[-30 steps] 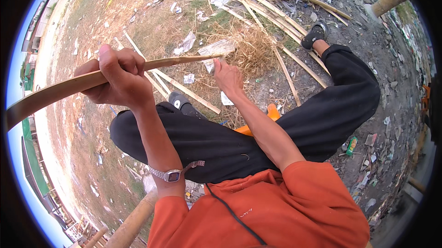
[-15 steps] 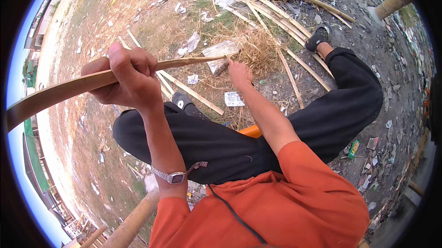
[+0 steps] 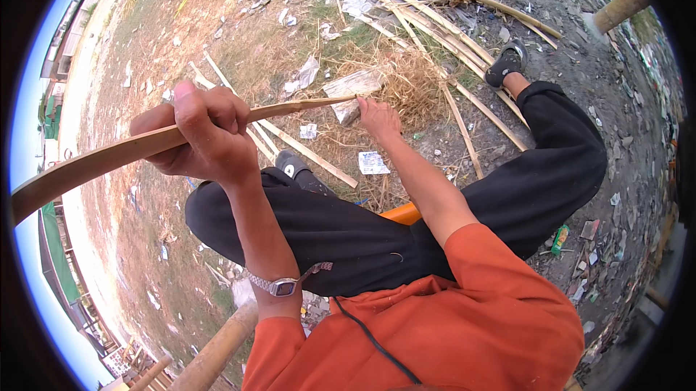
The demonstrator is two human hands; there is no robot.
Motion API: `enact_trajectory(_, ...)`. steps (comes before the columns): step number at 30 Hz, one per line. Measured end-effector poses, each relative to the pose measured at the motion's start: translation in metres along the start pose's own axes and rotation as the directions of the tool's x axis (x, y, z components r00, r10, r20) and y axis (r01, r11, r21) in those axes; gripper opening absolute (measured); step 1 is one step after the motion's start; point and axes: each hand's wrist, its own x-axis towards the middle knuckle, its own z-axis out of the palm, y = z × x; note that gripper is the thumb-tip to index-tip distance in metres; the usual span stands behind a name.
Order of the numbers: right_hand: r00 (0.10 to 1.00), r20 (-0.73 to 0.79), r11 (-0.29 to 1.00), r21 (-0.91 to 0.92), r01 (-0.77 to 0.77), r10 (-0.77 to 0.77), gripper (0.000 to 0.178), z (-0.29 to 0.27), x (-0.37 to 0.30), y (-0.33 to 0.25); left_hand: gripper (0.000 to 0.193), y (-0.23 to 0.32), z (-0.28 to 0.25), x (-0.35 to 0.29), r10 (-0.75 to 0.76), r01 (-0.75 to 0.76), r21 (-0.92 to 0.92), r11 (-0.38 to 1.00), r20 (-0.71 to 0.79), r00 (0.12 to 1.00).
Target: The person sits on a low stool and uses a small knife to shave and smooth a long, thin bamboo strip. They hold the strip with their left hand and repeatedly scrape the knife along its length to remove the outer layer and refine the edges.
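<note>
A long, curved bamboo strip [image 3: 272,111] runs across in front of me, broad at the left and thinning toward the right. My left hand [image 3: 199,128] is closed round its wider part, thumb on top, a silver watch on that wrist. At the thin end, the fingers of my right hand [image 3: 380,120] are pinched together; whether they hold anything besides the strip is hidden. Just under that end lies a pale, weathered wood block [image 3: 355,83] on the ground. Beside it, a heap of dry fibrous shavings [image 3: 413,85] spreads out past my right hand.
Several long bamboo strips [image 3: 464,46] lie crossed at the far right, near my shoe [image 3: 507,63]. More strips [image 3: 308,151] lie by my left foot. Litter and a printed paper [image 3: 373,163] dot the ground. A thick bamboo pole [image 3: 217,347] stands at lower left.
The view has shifted slightly, so the scene sits a little lower and farther right. Both hands keep their hold, with the strip in nearly the same position.
</note>
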Motion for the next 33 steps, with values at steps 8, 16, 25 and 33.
enact_trajectory(8,1.0,0.008,0.989,-0.15,0.003,-0.002,0.051,0.014,0.014,0.009,0.022,0.007,0.005,-0.008,-0.05,0.051,0.013,0.999,-0.038,0.998)
enact_trajectory(16,0.794,0.187,0.548,-0.631,0.549,-0.579,0.03,-0.011,0.076,0.026,0.025,0.005,-0.009,0.004,-0.053,0.088,0.149,0.985,-0.224,0.973)
enact_trajectory(25,0.995,-0.056,0.996,-0.029,0.084,-0.086,0.05,-0.059,0.055,-0.002,0.028,0.003,-0.003,0.002,-0.023,0.056,0.144,0.988,-0.222,0.975)
enact_trajectory(33,0.992,0.045,0.99,0.083,-0.118,0.115,0.056,-0.001,-0.016,-0.007,0.027,0.002,0.004,0.001,-0.023,0.051,0.137,0.989,-0.199,0.98)
